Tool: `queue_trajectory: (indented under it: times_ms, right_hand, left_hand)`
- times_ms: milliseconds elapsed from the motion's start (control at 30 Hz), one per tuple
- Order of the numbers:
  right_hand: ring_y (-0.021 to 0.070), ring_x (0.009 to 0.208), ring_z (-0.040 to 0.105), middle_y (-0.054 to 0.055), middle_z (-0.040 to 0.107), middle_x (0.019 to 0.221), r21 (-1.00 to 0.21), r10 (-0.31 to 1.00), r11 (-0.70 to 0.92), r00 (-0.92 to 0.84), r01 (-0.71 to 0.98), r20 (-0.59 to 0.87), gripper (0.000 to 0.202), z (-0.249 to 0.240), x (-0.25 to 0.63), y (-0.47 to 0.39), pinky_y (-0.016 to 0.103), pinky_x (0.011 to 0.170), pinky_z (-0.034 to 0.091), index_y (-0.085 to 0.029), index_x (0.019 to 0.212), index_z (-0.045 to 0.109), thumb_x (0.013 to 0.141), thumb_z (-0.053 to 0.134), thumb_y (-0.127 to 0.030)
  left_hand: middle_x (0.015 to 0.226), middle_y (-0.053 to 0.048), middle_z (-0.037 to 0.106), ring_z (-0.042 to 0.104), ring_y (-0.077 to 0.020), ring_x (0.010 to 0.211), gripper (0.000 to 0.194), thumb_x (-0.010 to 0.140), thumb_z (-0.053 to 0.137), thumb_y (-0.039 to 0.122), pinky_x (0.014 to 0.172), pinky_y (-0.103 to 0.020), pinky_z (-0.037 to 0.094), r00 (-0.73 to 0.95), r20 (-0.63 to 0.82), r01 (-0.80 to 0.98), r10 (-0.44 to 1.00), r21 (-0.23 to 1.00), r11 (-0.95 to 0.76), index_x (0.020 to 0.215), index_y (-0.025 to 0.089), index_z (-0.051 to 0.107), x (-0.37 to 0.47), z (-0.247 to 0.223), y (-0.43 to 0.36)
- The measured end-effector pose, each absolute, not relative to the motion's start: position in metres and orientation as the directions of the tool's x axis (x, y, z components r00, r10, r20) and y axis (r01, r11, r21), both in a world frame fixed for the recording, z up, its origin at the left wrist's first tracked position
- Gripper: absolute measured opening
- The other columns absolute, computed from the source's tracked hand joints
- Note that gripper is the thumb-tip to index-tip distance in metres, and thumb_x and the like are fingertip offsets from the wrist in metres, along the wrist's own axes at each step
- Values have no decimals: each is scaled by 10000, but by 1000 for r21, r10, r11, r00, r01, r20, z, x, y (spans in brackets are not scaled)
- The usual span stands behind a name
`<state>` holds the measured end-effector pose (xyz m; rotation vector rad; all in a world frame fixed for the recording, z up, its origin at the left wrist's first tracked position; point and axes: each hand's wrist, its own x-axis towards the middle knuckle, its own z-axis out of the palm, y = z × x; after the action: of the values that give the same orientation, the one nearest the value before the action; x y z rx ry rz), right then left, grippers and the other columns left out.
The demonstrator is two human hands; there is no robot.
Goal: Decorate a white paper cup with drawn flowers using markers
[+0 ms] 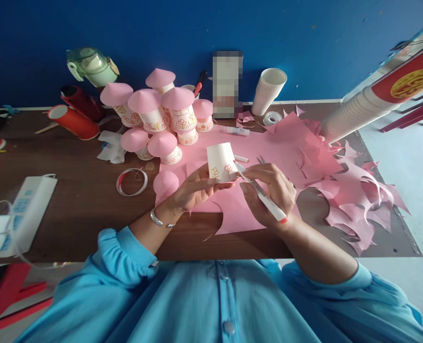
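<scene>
- Cup (219, 153), white, one: held up over the pink paper (243, 219), toward the near edge of the desk (190, 240), roughly midway between left and right edges.
- Left hand (200, 188): gripping the cup by its lower part, thumb across the front, fingers beneath. Light pressure advised, against denting the wall; thumb best placed clear of fresh ink.
- Right hand (273, 188): gripping the marker (268, 201), white with a red end. Tip close to the cup's right side; contact with the surface not certain.
- Yellow flower (215, 172) and red flower (228, 169): drawn low on the cup, side by side, apart. For a tidy band, matching height and equal gaps advised.
- Curved wall: likely to let the tip skid. Short, light strokes preferable, with the cup turned a little at a time to present a flat-on patch.
- Roofed cups (182, 114), several: grouped toward the far edge, left of centre, bearing similar drawings; useful as pattern.
- Scraps (354, 219), pink, heaped by the right edge: best left clear of the right sleeve (368, 290).
</scene>
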<state>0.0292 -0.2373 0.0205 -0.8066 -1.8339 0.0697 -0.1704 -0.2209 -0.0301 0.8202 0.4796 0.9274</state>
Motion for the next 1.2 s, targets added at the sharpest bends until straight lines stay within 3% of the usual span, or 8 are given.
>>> queue_trajectory:
  times_ms: [133,267,500,700,1033,1200]
  right_hand:
    - [179,778,743,51,743,905,-389,541,798,-263,461,799,205,19,28,-238,299,655,621,-223,1117,621,935,641,-130]
    - [175,755,741,50,743,893,-383,533,805,-267,454,803,201,19,28,-240,292,651,621,-222,1115,619,934,642,-139]
    - [184,744,734,55,740,870,-388,522,810,-240,441,818,236,23,33,-241,300,638,616,-215,1116,627,909,643,-104]
    - [163,698,733,27,740,835,-379,513,826,-281,417,811,247,25,33,-241,267,616,616,-216,1090,629,882,636,-83]
    - [143,640,701,8,707,776,-360,490,845,-301,395,818,199,25,31,-241,253,559,588,-214,1051,619,904,630,-80]
    - [170,732,717,54,712,869,-367,501,832,-279,416,820,233,23,33,-240,276,611,601,-201,1157,631,938,632,-123]
  left_hand:
    - [1113,-75,775,722,-265,1097,417,778,859,337,967,-388,562,541,-1,-482,841,819,311,1162,230,739,-172,-33,-221]
    - [1078,-77,776,723,-262,1069,361,786,855,317,994,-406,557,543,-27,-439,840,843,311,1116,216,752,-172,-34,-221]
    - [1169,-82,764,728,-271,1099,534,780,849,364,996,-441,584,456,-71,-525,887,784,332,1273,253,678,-173,-38,-223]
    - [1159,-70,759,733,-287,1101,658,753,873,344,1020,-482,577,470,-60,-501,881,803,322,1358,283,624,-174,-38,-223]
    - [1242,-106,755,702,-311,1214,601,768,827,394,978,-413,592,453,-71,-544,889,768,339,1326,250,657,-172,-31,-223]
    - [1145,-103,776,743,-292,1076,622,771,810,373,942,-432,596,460,-78,-535,884,771,346,1355,241,638,-174,-30,-223]
